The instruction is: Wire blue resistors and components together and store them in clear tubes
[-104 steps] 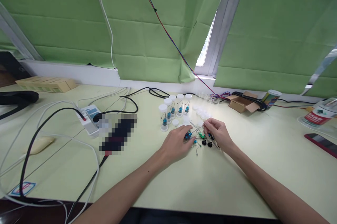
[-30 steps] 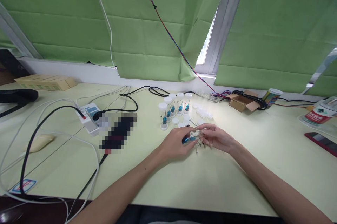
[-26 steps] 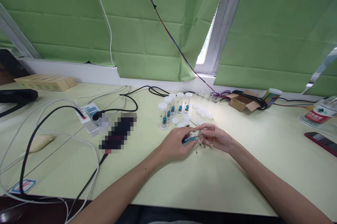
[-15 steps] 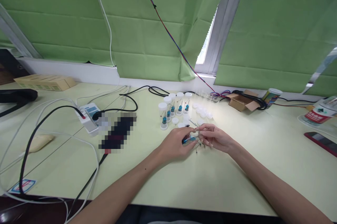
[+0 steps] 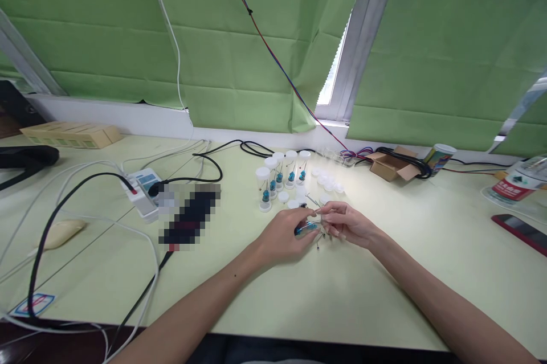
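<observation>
My left hand [image 5: 284,237] is closed around a small clear vial [image 5: 308,228] with a blue part inside, held on its side just above the table. My right hand [image 5: 348,225] pinches at the vial's open end with thumb and fingers; what it holds there is too small to make out. Under both hands lie loose small parts with thin wire legs [image 5: 319,240]. Just behind the hands stand several capped clear vials [image 5: 280,176], each with a blue part inside, and several loose white caps [image 5: 328,184].
A white power strip [image 5: 143,191] with black and white cables lies at the left. A small open cardboard box [image 5: 390,166], a printed can [image 5: 437,158], a red phone [image 5: 519,232] and a labelled bottle [image 5: 517,184] sit to the right. A tan box [image 5: 70,135] lies far left.
Since 3.5 s ago my left hand has picked a vial up off the table and my right hand has come to its open end. Over the last second both hands have stayed almost still.
</observation>
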{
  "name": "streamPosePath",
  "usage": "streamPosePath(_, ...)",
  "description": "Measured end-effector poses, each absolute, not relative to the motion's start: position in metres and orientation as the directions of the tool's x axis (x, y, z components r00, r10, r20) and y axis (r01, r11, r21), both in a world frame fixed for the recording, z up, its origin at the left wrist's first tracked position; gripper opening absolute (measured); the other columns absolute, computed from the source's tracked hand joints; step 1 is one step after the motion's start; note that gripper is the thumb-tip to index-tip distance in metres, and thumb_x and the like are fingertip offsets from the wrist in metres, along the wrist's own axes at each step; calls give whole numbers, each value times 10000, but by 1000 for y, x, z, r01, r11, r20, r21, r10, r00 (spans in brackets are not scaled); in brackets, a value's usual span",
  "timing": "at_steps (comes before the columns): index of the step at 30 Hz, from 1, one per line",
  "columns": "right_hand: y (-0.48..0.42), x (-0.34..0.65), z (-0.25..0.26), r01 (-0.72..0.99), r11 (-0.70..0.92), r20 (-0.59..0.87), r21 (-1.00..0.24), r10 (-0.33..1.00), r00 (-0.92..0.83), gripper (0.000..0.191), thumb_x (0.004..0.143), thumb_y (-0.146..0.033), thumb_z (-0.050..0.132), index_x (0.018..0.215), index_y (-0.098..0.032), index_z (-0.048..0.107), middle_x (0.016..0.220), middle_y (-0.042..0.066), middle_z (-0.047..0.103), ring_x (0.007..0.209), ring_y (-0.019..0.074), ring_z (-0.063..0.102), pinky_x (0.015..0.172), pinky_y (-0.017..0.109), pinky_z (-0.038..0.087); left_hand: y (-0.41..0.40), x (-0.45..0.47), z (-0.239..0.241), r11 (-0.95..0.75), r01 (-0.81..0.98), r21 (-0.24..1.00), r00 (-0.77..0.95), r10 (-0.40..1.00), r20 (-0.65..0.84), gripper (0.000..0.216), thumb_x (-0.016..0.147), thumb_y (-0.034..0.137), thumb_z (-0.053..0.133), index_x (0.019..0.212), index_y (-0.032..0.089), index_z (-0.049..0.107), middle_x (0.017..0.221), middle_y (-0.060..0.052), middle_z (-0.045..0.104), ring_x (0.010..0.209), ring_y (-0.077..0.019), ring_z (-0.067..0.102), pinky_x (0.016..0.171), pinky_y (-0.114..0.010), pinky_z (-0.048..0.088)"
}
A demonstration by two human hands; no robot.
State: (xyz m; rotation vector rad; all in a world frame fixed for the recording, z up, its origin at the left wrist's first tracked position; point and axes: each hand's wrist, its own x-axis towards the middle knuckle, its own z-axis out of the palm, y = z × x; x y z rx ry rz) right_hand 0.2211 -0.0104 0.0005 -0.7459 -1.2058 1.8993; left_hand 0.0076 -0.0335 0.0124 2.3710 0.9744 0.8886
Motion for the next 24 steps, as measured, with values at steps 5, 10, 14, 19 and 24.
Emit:
streamPosePath(5, -12, 219, 3, -278, -266, -91, -923, 853, -514, 153, 680, -209, 820, 798, -168, 732, 540, -33, 604, 429, 54, 503, 373, 153, 354, -33, 7, 12, -661, 449, 601, 549, 735, 398, 318, 864, 352, 551, 1130, 209, 653, 774, -32, 642, 664, -152, 522, 620, -273, 405)
streamPosePath(10, -11, 221, 0, -246, -251, -99, -936, 860, -501, 161, 694, -215, 811, 824, -164, 731, 556, -26, 612, 437, 60, 507, 362, 157, 327, -34, 9, 12, -657, 446, 608, 534, 740, 408, 288, 862, 355, 549, 1082, 211, 668, 745, -27, 631, 655, -151, 522, 606, -269, 397)
streamPosePath(14, -11, 220, 3, -249, -208, -60, -946, 866, -496, 217, 753, -288, 775, 927, -168, 724, 608, -20, 620, 439, 52, 474, 396, 174, 368, -32, 11, 13, -640, 459, 617, 485, 762, 429, 237, 851, 343, 563, 1012, 204, 666, 699, -5, 587, 617, -133, 488, 580, -256, 378)
streamPosePath(19, -6, 222, 10, -238, -41, 44, -970, 940, -339, 281, 791, -410, 728, 920, -163, 700, 648, 0, 623, 465, 71, 496, 431, 206, 400, -26, 13, 9, -539, 451, 712, 296, 842, 451, 249, 845, 393, 579, 994, 201, 634, 660, 30, 532, 580, -111, 454, 564, -238, 387)
streamPosePath(24, 1, 230, 6, 65, 275, 277, -959, 961, 10, 268, 790, -439, 711, 786, -175, 660, 668, 34, 623, 534, 140, 552, 507, 282, 461, -21, 13, 6, -419, 415, 807, 113, 904, 411, 327, 848, 477, 564, 1026, 205, 607, 695, 19, 560, 612, -122, 504, 563, -241, 415)
